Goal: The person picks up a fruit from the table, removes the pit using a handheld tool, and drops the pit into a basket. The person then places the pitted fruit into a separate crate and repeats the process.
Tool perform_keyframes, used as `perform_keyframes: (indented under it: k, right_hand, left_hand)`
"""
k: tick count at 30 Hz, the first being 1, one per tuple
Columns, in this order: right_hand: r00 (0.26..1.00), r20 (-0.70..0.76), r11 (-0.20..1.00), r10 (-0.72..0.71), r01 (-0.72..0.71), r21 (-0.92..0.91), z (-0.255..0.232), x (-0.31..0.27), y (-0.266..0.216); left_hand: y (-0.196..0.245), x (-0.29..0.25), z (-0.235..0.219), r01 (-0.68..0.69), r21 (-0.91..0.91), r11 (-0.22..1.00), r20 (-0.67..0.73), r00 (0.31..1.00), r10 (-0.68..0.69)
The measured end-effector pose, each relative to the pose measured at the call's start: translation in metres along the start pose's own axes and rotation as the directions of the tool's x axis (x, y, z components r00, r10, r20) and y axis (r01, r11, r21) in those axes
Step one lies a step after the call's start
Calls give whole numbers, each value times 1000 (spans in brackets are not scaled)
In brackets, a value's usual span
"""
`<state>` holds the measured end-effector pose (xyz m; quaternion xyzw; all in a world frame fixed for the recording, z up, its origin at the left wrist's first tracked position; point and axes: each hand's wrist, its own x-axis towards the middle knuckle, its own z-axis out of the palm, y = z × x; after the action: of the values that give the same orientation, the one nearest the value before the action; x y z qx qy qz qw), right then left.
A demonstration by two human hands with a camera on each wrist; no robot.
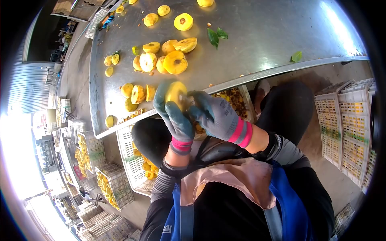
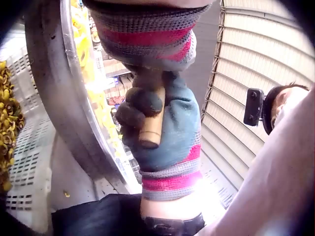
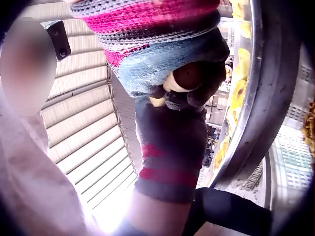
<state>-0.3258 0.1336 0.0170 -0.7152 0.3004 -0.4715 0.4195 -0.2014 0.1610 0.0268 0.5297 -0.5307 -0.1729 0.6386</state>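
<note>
Over the table's near edge, my gloved left hand (image 1: 175, 118) holds up a yellow fruit (image 1: 175, 93) that looks like a peach. Close beside it, my gloved right hand (image 1: 217, 114) grips a tool with a round wooden handle (image 2: 152, 128). In the left wrist view the right fingers curl round that handle, its butt end sticking out. The right wrist view shows the handle's end (image 3: 183, 80) in my fist, close above the left hand (image 3: 170, 132). The tool's working end is blurred against the fruit. Both gloves are grey with pink-striped cuffs.
Halved and whole yellow peaches (image 1: 175, 62) lie on the metal table (image 1: 257, 44), with some green leaves (image 1: 217, 36). Below its edge a crate holds brown scraps (image 1: 233, 98). Another crate (image 1: 132, 160) of yellow pieces stands by my left leg. Stacked crates (image 1: 341, 124) stand at right.
</note>
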Motion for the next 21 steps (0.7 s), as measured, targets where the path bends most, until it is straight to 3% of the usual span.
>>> perform_keyframes:
  k: [3, 6, 11, 13, 17, 19, 21]
  right_hand:
    - [998, 35, 996, -51, 53, -71, -5, 1, -4]
    - [992, 107, 987, -61, 76, -145, -10, 0, -5]
    - [973, 222, 973, -59, 105, -204, -12, 0, -1]
    - [979, 202, 990, -24, 52, -135, -9, -3, 4]
    - [983, 181, 984, 25, -57, 170, -10, -3, -1]
    - [842, 458, 808, 284, -467, 359, -24, 6, -3]
    - [828, 467, 821, 311, -482, 307, -25, 5, -1]
  left_hand:
    - [0, 2, -3, 31, -35, 999, 17, 999, -30]
    - [5, 6, -6, 10, 80, 997, 55, 998, -14]
    - [6, 9, -16, 233, -3, 973, 143, 963, -230]
    - [7, 10, -17, 328, -72, 942, 161, 936, -314]
    - [-1, 5, -17, 103, -9, 995, 154, 983, -101]
    - [-8, 1, -17, 21, 53, 998, 141, 990, -28]
    - [-8, -1, -16, 30, 82, 996, 151, 988, -42]
